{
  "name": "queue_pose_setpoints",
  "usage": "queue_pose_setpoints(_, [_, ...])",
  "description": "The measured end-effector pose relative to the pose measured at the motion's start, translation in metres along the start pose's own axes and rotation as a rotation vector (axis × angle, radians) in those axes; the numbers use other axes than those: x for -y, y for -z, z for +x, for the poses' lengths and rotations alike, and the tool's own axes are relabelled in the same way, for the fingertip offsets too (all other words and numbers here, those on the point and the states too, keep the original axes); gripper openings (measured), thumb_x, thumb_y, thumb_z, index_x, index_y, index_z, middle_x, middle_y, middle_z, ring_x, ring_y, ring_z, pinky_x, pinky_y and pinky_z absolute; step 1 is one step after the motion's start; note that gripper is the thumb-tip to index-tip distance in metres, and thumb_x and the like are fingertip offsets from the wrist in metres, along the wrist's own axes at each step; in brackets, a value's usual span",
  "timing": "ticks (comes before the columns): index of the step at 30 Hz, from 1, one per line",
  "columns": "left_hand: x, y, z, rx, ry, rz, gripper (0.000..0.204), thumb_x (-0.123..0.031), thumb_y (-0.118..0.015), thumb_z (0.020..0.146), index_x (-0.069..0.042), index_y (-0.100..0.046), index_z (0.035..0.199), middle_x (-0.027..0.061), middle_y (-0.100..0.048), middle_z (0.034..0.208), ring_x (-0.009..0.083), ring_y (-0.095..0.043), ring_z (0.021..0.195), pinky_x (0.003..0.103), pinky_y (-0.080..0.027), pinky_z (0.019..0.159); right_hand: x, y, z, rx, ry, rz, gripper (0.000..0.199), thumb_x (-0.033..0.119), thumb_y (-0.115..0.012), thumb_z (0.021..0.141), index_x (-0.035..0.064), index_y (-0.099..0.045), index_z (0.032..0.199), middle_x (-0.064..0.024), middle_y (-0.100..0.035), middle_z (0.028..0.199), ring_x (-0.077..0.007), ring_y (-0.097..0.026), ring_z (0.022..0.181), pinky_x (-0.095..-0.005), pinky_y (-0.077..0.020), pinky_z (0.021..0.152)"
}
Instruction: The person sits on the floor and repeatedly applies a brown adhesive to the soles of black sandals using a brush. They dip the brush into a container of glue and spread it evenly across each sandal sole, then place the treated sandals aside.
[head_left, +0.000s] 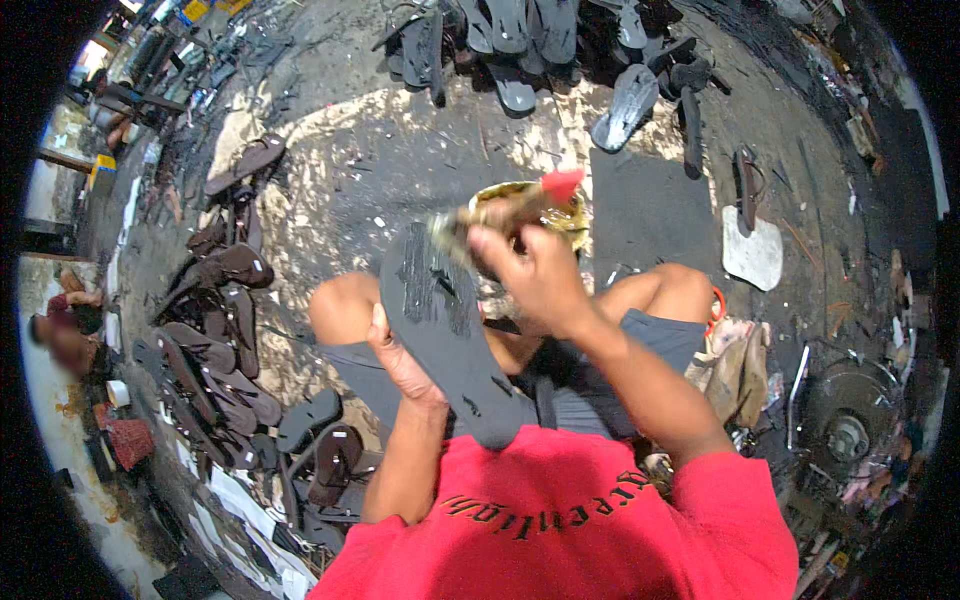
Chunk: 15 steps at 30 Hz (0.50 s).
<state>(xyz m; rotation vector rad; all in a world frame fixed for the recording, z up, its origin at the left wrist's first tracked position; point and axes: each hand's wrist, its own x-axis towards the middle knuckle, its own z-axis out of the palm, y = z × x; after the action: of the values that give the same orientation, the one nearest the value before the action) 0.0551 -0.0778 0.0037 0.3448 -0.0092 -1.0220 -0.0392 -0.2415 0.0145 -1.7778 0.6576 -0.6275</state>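
The left hand (402,365) pinches the sole (448,352) by its edge, the right hand (537,278) gripping a brush (515,208) at its far end.

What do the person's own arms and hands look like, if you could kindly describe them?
The left hand and right hand are bare, without gloves; the right is blurred. The forearms, also bare, show no watch or bracelet. The sleeves are short and bright red.

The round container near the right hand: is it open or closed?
Open: no lid covers the round container; its glossy yellowish inside shows behind the brush and right hand. How full, I cannot tell.
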Motion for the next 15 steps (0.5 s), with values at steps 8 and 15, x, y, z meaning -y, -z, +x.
queue_pose_setpoints(8, [-0.007,0.009,-0.081,-0.186,0.288,0.161,0.09,-0.08,-0.046,0.09,-0.005,-0.053,0.14,0.0158,-0.064,0.128,0.0277,-0.068,0.099,0.043,-0.058,0.084,-0.118,0.027,0.058,0.129,0.15,-0.949,0.037,0.044,-0.077,0.087,0.0079,-0.077,0.096,-0.0181,-0.07,0.083,-0.0358,-0.067,0.082,-0.0484,-0.0525,0.074])
queue_pose_setpoints(15, [0.007,0.031,-0.077,-0.405,0.217,0.36,0.087,-0.08,-0.045,0.092,-0.004,-0.054,0.134,0.0138,-0.068,0.108,0.022,-0.068,0.083,0.034,-0.058,0.071,-0.108,0.104,0.036,-0.295,0.18,-0.248,0.021,0.02,-0.075,0.094,0.0032,-0.076,0.106,-0.0085,-0.076,0.105,-0.0137,-0.069,0.099,-0.0302,-0.0521,0.086])
